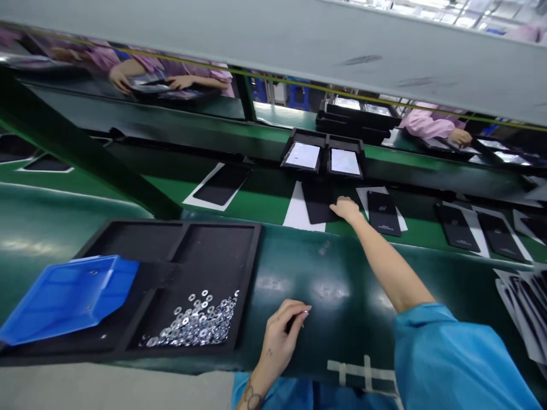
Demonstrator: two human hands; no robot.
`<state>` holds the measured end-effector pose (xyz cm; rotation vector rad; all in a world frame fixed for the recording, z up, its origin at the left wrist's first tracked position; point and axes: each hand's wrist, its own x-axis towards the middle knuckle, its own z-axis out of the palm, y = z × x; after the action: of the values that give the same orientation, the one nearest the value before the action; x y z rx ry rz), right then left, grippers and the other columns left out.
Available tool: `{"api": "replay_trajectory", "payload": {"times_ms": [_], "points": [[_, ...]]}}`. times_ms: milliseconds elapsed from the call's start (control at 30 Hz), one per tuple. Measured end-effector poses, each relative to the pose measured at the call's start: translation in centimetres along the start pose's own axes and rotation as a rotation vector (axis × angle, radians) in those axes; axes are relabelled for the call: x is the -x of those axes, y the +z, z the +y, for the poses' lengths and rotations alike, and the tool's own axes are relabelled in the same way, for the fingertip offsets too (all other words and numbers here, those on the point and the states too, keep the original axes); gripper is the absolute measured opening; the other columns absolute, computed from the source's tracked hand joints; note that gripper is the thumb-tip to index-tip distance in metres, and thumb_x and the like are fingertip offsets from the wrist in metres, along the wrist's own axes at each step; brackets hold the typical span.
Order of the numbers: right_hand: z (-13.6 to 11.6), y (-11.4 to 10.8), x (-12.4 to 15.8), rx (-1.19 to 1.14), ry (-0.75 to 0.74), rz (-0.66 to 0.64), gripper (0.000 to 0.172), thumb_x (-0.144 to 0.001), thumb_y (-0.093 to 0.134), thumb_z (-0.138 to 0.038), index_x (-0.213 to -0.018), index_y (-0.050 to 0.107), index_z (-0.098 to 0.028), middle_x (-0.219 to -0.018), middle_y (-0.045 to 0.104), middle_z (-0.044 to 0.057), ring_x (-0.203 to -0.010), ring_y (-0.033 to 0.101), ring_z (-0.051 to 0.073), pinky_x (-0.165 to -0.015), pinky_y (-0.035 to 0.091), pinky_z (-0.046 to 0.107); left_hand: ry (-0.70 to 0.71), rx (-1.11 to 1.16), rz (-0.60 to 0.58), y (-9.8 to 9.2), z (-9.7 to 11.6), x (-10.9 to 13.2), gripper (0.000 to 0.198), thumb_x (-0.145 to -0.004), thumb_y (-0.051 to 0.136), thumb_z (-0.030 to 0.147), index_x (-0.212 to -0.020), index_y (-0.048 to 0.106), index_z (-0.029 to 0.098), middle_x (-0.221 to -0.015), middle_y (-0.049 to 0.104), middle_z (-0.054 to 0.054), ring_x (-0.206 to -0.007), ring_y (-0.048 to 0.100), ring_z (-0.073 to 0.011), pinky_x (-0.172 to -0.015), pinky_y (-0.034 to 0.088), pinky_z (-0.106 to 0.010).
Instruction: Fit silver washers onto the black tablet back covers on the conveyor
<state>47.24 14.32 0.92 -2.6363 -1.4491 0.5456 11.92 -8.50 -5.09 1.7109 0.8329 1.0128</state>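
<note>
My left hand [280,336] is over the near green work surface, with thumb and forefinger pinched on a small shiny metal piece that looks like a washer. Farther off, my right arm stretches over to the green belt. My right hand [346,208] has its curled fingers at the right edge of a flat black panel [316,204], which lies askew over a white sheet [294,210]; its fingertips are partly hidden. Left of my left hand, many loose metal washers [203,319] lie heaped in one compartment of a black tray [255,250].
A blue scoop-shaped bin [72,293] lies on the tray's left side. More black panels [383,213] on white sheets line the belt [265,196]. Behind stand two black boxes with lit white screens [302,155]. A green post [128,176] slants at left. Co-workers' hands [182,81] work beyond.
</note>
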Motion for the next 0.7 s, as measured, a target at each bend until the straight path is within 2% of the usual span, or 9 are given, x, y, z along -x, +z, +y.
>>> {"api": "replay_trajectory", "payload": {"times_ms": [133,267,333,400,467,500,567,633,700], "points": [[7.2,-2.6,2.6,0.043,0.047,0.060,0.039,-0.101,0.068,-0.034,-0.124,0.073,-0.003,-0.129,0.073,0.033,-0.122,0.074,0.039,-0.104,0.055,0.043,-0.032,-0.026,-0.033,0.0,0.2,-0.1,0.023,-0.108,0.065,0.034,-0.104,0.084,0.023,-0.098,0.080,-0.009,-0.078,0.075,-0.0178,-0.069,0.061,-0.025],[10.7,-5.6,5.1,-0.004,0.013,0.223,0.046,-0.106,0.054,-0.029,-0.146,0.058,-0.005,-0.126,0.075,0.027,-0.114,0.074,0.032,-0.096,0.053,0.035,-0.124,-0.013,-0.058,0.1,-0.2,-0.1,0.027,-0.105,0.068,0.045,-0.109,0.083,0.022,-0.100,0.082,-0.009,-0.080,0.077,-0.0202,-0.072,0.064,-0.029],[11.8,-7.9,7.1,-0.039,-0.071,0.324,0.045,-0.105,0.052,-0.024,-0.147,0.057,-0.010,-0.121,0.078,0.020,-0.104,0.074,0.028,-0.089,0.051,0.032,-0.208,0.003,-0.047,-0.1,-0.5,-0.2,0.032,-0.103,0.070,0.050,-0.109,0.080,0.020,-0.099,0.082,-0.009,-0.076,0.076,-0.0197,-0.072,0.065,-0.030],[12.9,-10.2,10.4,-0.039,-0.228,0.369,0.029,-0.102,0.053,-0.024,-0.125,0.069,-0.015,-0.103,0.079,0.013,-0.087,0.071,0.025,-0.079,0.047,0.031,-0.247,0.008,-0.034,-0.4,-0.6,-0.5,0.034,-0.101,0.071,0.053,-0.102,0.078,0.020,-0.101,0.082,-0.009,-0.079,0.076,-0.0203,-0.076,0.066,-0.030],[13.3,-11.5,15.0,0.023,-0.383,0.322,0.018,-0.101,0.056,-0.027,-0.098,0.072,-0.020,-0.082,0.075,0.007,-0.072,0.066,0.022,-0.070,0.041,0.031,-0.232,-0.004,-0.038,-0.7,-0.2,-1.2,0.036,-0.100,0.072,0.054,-0.094,0.077,0.019,-0.103,0.080,-0.010,-0.091,0.077,-0.0227,-0.081,0.065,-0.031],[13.1,-11.6,17.5,0.080,-0.419,0.271,0.018,-0.100,0.057,-0.028,-0.091,0.071,-0.021,-0.076,0.072,0.006,-0.068,0.064,0.021,-0.067,0.039,0.032,-0.225,-0.010,-0.046,-0.8,0.1,-1.7,0.036,-0.099,0.072,0.054,-0.092,0.076,0.020,-0.104,0.079,-0.010,-0.095,0.077,-0.0234,-0.082,0.064,-0.031],[11.6,-10.1,22.7,0.224,-0.413,0.147,0.015,-0.099,0.062,-0.031,-0.093,0.072,-0.023,-0.075,0.072,0.008,-0.065,0.064,0.023,-0.063,0.036,0.033,-0.241,-0.029,-0.069,-1.0,0.9,-3.0,0.034,-0.098,0.073,0.054,-0.093,0.076,0.020,-0.102,0.078,-0.009,-0.091,0.076,-0.0220,-0.080,0.063,-0.030],[9.1,-6.8,27.1,0.334,-0.416,-0.008,0.017,-0.098,0.065,-0.035,-0.097,0.074,-0.022,-0.079,0.075,0.013,-0.067,0.068,0.027,-0.062,0.038,0.034,-0.280,-0.049,-0.093,-1.0,1.7,-4.8,0.031,-0.098,0.073,0.051,-0.100,0.074,0.020,-0.096,0.076,-0.005,-0.081,0.073,-0.0189,-0.077,0.061,-0.029],[6.4,-2.7,30.1,0.319,-0.505,-0.139,0.021,-0.099,0.064,-0.038,-0.103,0.075,-0.020,-0.087,0.078,0.018,-0.074,0.073,0.032,-0.064,0.042,0.037,-0.289,-0.097,-0.140,-0.7,2.1,-6.9,0.029,-0.098,0.073,0.049,-0.102,0.073,0.020,-0.091,0.074,-0.004,-0.078,0.071,-0.0180,-0.076,0.059,-0.029]]}}
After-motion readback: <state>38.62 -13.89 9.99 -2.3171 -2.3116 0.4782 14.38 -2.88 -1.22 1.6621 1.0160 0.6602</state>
